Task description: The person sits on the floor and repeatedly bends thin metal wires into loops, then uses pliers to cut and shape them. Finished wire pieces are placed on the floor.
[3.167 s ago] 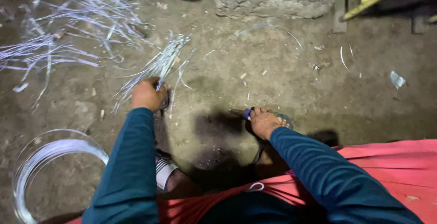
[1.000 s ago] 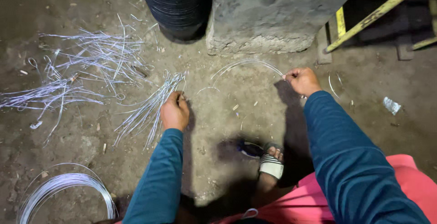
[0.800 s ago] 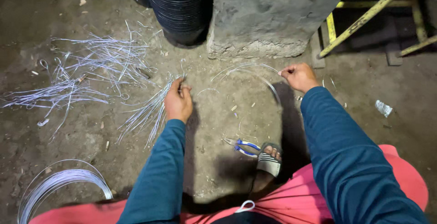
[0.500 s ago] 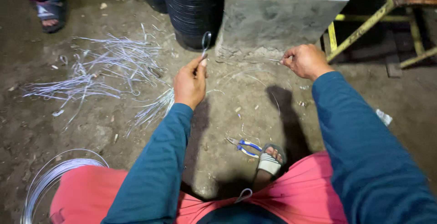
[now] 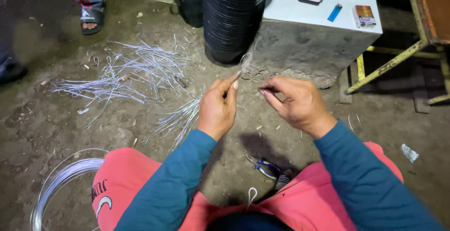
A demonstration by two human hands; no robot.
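Both hands, left (image 5: pixel 218 109) and right (image 5: pixel 295 104), pinch one thin wire (image 5: pixel 244 61) (pliers (image 5: pixel 265 167) lie below).

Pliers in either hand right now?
No. The blue-handled pliers lie on the ground near the person's foot, while the left hand and right hand pinch a thin wire.

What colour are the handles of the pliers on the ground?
Blue with pale trim on the pliers, seen in the head view.

Shiny metal wire pieces (image 5: pixel 140 69) on rough, matt dirt floor (image 5: pixel 56 123) — coarse concrete block (image 5: pixel 300 48).
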